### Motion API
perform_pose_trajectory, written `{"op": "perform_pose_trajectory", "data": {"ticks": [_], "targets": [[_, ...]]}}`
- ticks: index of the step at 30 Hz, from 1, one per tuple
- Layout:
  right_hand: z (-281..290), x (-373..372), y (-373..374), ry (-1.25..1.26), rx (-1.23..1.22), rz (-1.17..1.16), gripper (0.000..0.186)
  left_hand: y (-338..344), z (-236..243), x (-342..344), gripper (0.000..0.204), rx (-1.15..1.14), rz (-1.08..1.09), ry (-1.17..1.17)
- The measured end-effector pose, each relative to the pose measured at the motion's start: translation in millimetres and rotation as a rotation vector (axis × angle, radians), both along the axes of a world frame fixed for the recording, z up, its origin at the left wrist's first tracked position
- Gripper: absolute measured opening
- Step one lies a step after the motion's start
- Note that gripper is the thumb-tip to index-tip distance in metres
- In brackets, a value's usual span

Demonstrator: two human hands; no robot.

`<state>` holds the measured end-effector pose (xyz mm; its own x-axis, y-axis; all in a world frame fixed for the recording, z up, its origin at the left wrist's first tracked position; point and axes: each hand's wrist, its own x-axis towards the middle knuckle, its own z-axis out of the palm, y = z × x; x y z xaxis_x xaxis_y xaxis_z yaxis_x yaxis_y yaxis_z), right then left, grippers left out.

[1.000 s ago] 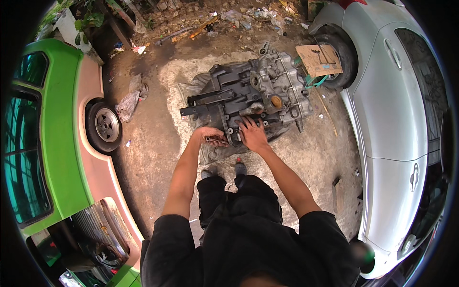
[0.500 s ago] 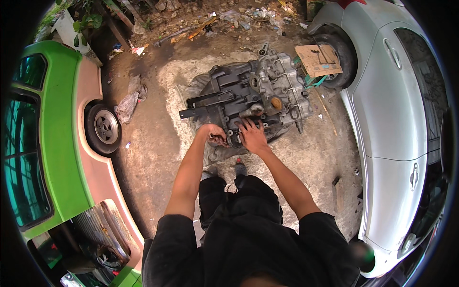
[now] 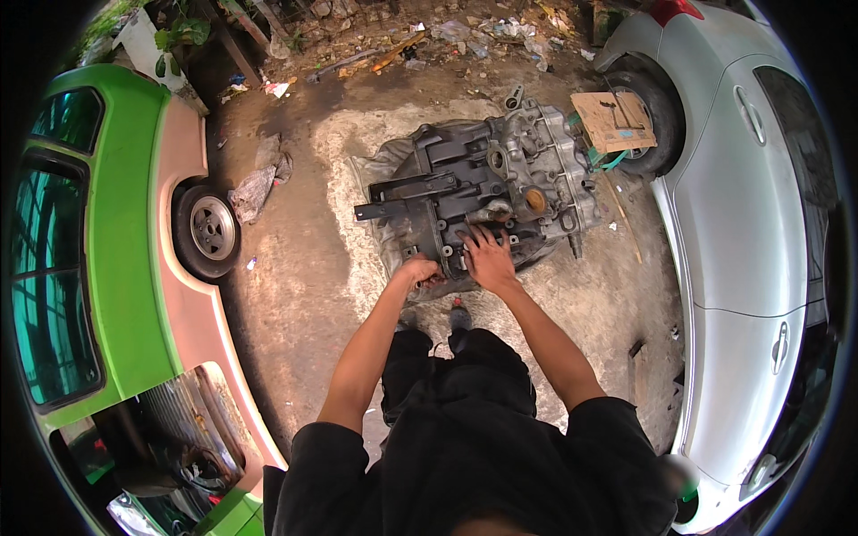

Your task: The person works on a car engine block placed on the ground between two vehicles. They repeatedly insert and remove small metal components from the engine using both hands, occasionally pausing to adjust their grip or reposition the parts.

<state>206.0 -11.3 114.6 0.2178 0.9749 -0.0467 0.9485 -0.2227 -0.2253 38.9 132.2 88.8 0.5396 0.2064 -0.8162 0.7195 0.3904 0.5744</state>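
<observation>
A large car engine (image 3: 427, 192) with black covers and a grey metal cylinder head (image 3: 552, 147) lies on a crumpled dark sheet on the ground, in front of my feet. My left hand (image 3: 421, 270) is closed at its near left edge, the fingers curled low; whatever they grip is hidden. Beside it my right hand (image 3: 489, 259) rests on the near side of the engine, palm down with fingers spread. A round orange-brown opening or cap (image 3: 535, 200) shows on the engine beyond my right hand.
A green and pink vehicle (image 3: 134, 241) stands at left, a silver car (image 3: 728, 232) at right. By the silver car's wheel, a tool lies on a cardboard-topped stool (image 3: 615, 122). A grey rag (image 3: 255, 192) lies at left; litter (image 3: 465, 40) is strewn at the back.
The whole view has shifted slightly, so the scene sits lower and more to the right. My left wrist has turned a little; my right hand keeps its place on the engine.
</observation>
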Motion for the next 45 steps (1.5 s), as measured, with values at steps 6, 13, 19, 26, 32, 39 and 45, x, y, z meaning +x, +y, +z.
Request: {"op": "perform_pose_trajectory", "data": {"ticks": [6,13,19,26,32,39,45], "targets": [[-2,0,0,0.008,0.016,0.003,0.050,-43,-3,-13,0.016,0.099,0.352,-0.122],[-6,1,0,-0.010,0.115,0.017,0.049,7,-11,-9,0.013,-0.118,0.039,-0.007],[-2,1,0,-0.012,0.025,0.012,0.048,44,-8,12,0.018,-0.381,-0.149,0.162],[-3,1,1,-0.004,0.040,0.008,0.048,48,-20,8,0.019,-0.452,-0.107,0.168],[-7,1,-1,0.018,0.104,0.009,0.050,9,-35,-17,0.017,-0.342,0.253,0.002],[-4,1,-1,0.023,0.032,0.003,0.050,-39,-32,-28,0.012,-0.165,0.516,-0.124],[-1,1,-1,0.033,0.014,0.001,0.050,-71,-21,-28,0.013,-0.116,0.678,-0.207]]}}
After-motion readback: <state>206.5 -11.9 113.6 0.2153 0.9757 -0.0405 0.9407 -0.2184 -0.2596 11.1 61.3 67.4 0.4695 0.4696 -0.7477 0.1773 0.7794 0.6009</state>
